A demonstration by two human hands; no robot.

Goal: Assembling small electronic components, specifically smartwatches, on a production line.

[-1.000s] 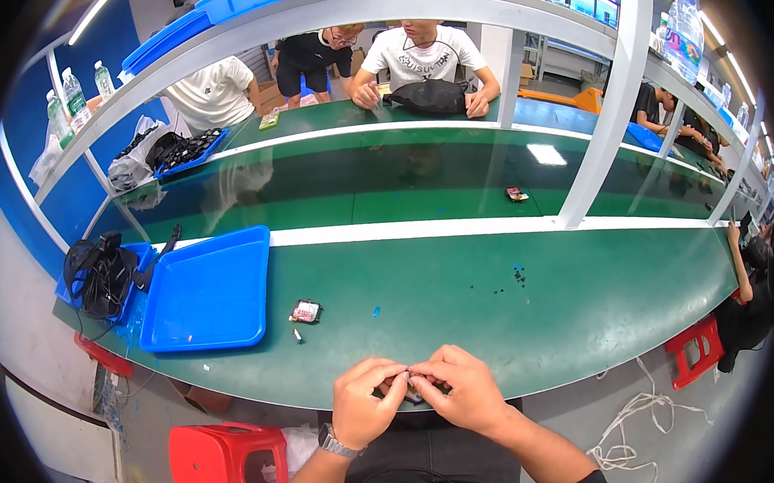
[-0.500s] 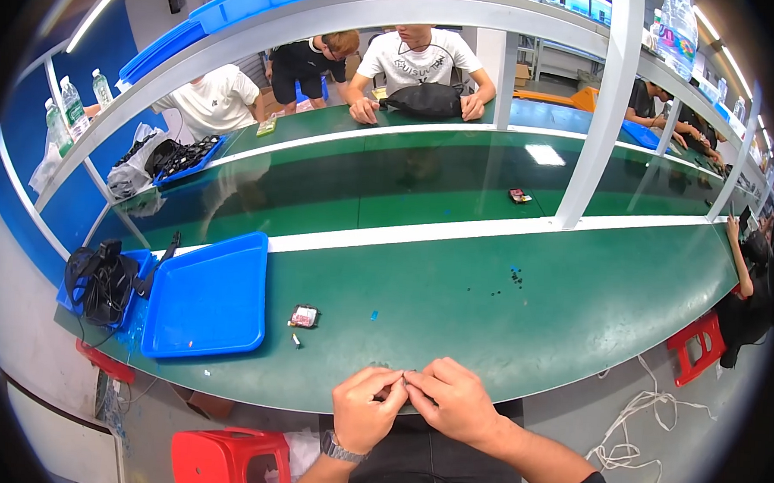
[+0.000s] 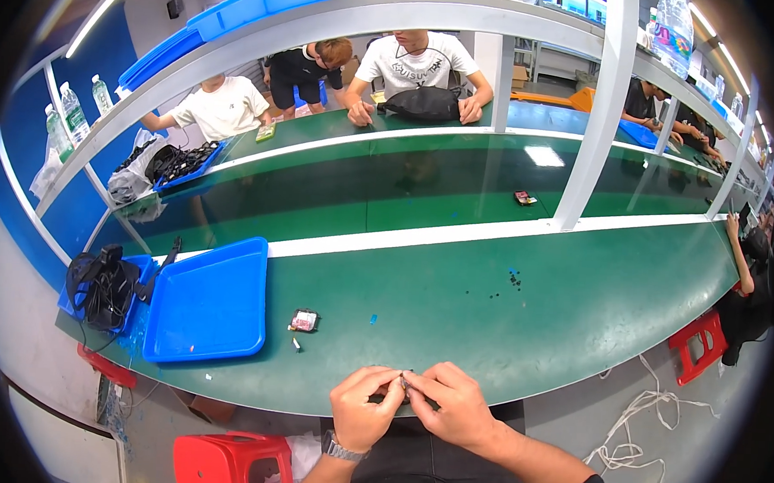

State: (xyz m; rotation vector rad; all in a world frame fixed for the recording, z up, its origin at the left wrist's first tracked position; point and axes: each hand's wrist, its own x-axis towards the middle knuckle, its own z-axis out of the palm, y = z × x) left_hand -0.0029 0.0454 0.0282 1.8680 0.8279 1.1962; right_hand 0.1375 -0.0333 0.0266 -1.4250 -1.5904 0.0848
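Both hands, left (image 3: 364, 411) and right (image 3: 453, 406), meet fingertip to fingertip, pinching a small dark part (image 3: 400, 385) at the green table (image 3: 504, 333) edge.

A factory assembly line is shown. A long green conveyor bench (image 3: 522, 308) is spanned by a white metal frame (image 3: 596, 112), with blue bins (image 3: 242, 6) stacked on its top shelf at 11 o'clock. A blue tray (image 3: 207, 307) is set at 9 o'clock, red stools (image 3: 698, 341) at 3 o'clock, and seated workers (image 3: 416, 66) at 12 o'clock.
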